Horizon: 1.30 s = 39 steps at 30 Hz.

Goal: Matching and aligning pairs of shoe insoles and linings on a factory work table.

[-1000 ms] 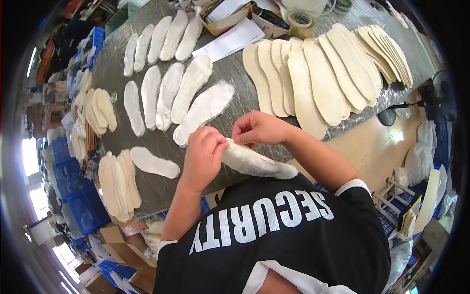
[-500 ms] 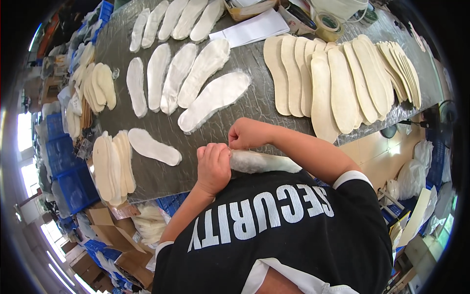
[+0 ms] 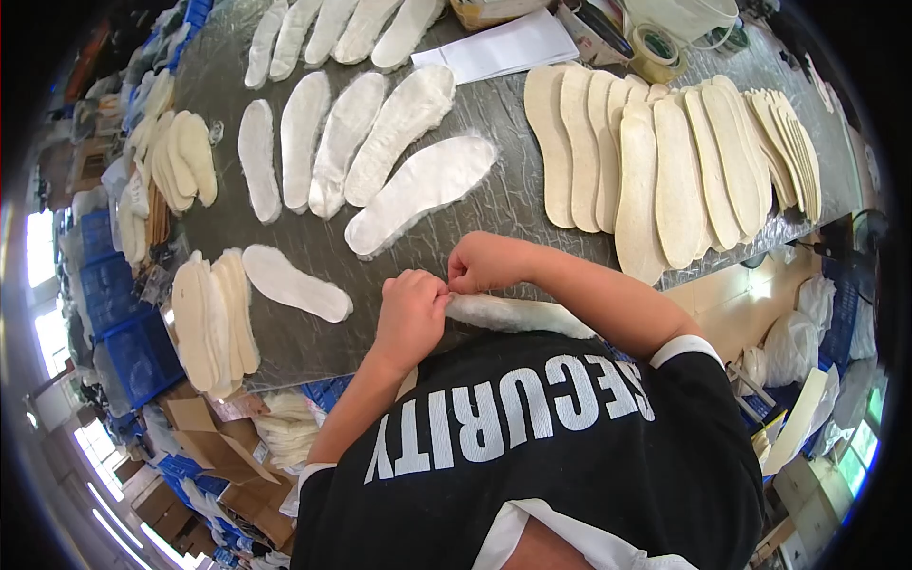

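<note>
A fleecy white insole (image 3: 521, 315) stands on its edge along the table's near side, against my shirt. My left hand (image 3: 410, 312) is closed round its left end. Fingertips of my right hand (image 3: 489, 261) are pinched at the upper edge of that same end, meeting the left fingertips. The pinched spot is partly hidden by the fingers. Beyond my hands lie several white fleece insoles (image 3: 418, 195) in a loose row. To the left is a single white insole (image 3: 296, 283) beside a small stack of cream insoles (image 3: 214, 323).
Overlapping cream insoles (image 3: 679, 185) spread over the right of the dark covered table (image 3: 313, 356). Farther back are white papers (image 3: 499, 47), tape rolls (image 3: 657, 52) and a pale container (image 3: 682, 17). Blue crates (image 3: 142, 351) and an open cardboard box (image 3: 214, 442) stand off the table at left.
My right hand's fingers have come down to the insole's edge beside the left fingertips. My left hand has turned slightly, still on the insole. The whole view has shifted a little.
</note>
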Motion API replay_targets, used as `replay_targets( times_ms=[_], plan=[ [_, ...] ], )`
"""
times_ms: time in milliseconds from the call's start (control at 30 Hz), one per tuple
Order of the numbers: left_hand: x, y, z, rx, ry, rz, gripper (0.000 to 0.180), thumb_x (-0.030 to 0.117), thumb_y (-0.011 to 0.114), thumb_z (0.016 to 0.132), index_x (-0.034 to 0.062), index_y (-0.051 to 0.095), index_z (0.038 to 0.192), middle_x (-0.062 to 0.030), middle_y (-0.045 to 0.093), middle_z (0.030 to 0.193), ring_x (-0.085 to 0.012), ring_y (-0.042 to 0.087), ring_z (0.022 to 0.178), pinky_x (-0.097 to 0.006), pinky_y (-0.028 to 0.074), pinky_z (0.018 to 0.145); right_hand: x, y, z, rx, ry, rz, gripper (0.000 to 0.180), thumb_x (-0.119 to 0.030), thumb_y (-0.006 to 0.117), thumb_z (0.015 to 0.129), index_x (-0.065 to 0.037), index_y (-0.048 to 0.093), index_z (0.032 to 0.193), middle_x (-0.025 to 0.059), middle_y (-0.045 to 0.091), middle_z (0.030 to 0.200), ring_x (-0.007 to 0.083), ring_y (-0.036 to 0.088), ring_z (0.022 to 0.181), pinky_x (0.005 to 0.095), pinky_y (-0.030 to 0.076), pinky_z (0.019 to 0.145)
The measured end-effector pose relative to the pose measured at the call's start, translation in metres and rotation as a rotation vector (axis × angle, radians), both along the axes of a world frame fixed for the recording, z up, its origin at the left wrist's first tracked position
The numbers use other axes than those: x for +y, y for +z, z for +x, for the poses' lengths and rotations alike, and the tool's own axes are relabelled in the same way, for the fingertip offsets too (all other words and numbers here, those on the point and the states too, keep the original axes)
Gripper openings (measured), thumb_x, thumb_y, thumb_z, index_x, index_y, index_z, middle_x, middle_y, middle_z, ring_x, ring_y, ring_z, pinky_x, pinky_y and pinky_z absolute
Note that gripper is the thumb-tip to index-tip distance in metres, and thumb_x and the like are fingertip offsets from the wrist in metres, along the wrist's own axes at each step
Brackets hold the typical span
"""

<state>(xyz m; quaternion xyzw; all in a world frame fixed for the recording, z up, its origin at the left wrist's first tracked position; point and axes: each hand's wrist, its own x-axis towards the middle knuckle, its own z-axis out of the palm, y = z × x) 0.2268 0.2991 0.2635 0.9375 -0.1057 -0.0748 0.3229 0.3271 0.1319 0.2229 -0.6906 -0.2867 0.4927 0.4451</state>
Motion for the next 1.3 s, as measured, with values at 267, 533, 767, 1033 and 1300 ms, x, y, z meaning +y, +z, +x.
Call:
replay_targets(
  times_ms=[267, 533, 767, 1033, 1300],
  plan=[
    [-0.001, -0.014, -0.012, -0.131, -0.191, 0.064, 0.015, 0.003, 0.064, 0.073, 0.0061, 0.055, 0.084, -0.0082, 0.055, 0.081, -0.0288, 0.053, 0.079, -0.041, 0.036, 0.075, 0.007, -0.001, 0.0, -0.107, 0.12, -0.115, 0.017, -0.02, 0.068, 0.074, -0.003, 0.07, 0.077, 0.0127, 0.065, 0.065, 0.0203, 0.061, 0.061, 0.0345, 0.048, 0.058],
    [0.005, -0.006, -0.012, 0.097, 0.037, -0.025, 0.008, 0.006, 0.062, 0.079, 0.0038, 0.055, 0.082, -0.0098, 0.059, 0.083, -0.0296, 0.056, 0.082, -0.04, 0.04, 0.076, -0.009, -0.023, -0.013, 0.247, -0.131, 0.056, 0.029, -0.028, 0.062, 0.088, 0.0, 0.07, 0.087, 0.0109, 0.066, 0.073, 0.0171, 0.059, 0.069, 0.0344, 0.047, 0.066],
    [0.004, 0.0, 0.0, -0.078, -0.04, 0.079, 0.011, 0.004, 0.063, 0.076, 0.0056, 0.055, 0.083, -0.0072, 0.057, 0.086, -0.0274, 0.055, 0.083, -0.04, 0.038, 0.076, -0.022, -0.012, -0.01, 0.264, -0.141, 0.031, 0.036, -0.034, 0.061, 0.09, 0.001, 0.07, 0.086, 0.0079, 0.063, 0.069, 0.0141, 0.054, 0.067, 0.0325, 0.045, 0.064],
    [-0.012, -0.005, -0.003, -0.25, -0.164, 0.107, 0.015, 0.003, 0.062, 0.073, 0.0068, 0.053, 0.085, -0.0074, 0.055, 0.088, -0.0271, 0.053, 0.083, -0.039, 0.035, 0.075, 0.003, -0.009, 0.015, 0.174, 0.112, -0.149, 0.027, -0.026, 0.067, 0.07, -0.001, 0.071, 0.078, 0.0112, 0.065, 0.066, 0.0229, 0.058, 0.057, 0.0374, 0.047, 0.056],
    [-0.015, -0.029, -0.015, -0.075, -0.024, 0.057, 0.013, 0.001, 0.06, 0.076, 0.0044, 0.052, 0.086, -0.0128, 0.056, 0.083, -0.0326, 0.055, 0.081, -0.043, 0.037, 0.074, 0.015, -0.027, -0.008, -0.21, -0.033, -0.184, 0.019, -0.02, 0.063, 0.07, -0.002, 0.07, 0.073, 0.0211, 0.065, 0.071, 0.0341, 0.064, 0.068, 0.0413, 0.051, 0.065]
  ],
)
